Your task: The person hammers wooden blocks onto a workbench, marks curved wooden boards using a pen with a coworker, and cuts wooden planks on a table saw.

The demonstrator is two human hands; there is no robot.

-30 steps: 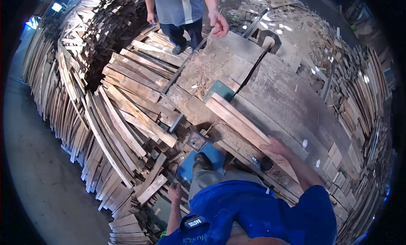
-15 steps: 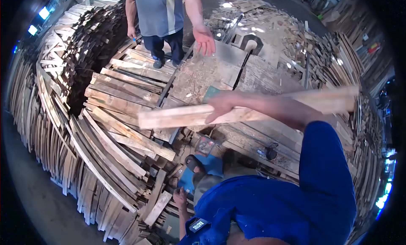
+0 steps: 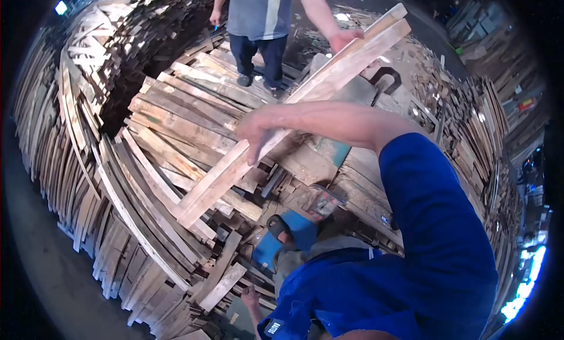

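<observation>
My right hand grips a long pale wooden board near its middle; it looks like two lengths lying together. The board slants from the lower left, above the stacked planks, to the upper right. Near its far end, another person's hand is at the board's edge. Low in the view, my left hand hangs beside short pieces of wood; its fingers look curled, too small to make out what they hold, if anything.
A person in a grey shirt stands across the dusty work surface. Stacked planks fill the left side. A dark U-shaped metal piece is at the upper right. My foot rests on a blue surface.
My right hand has lifted the board off the work surface and swung it left, its far end now pointing up toward the other person, whose hand has come to it.
</observation>
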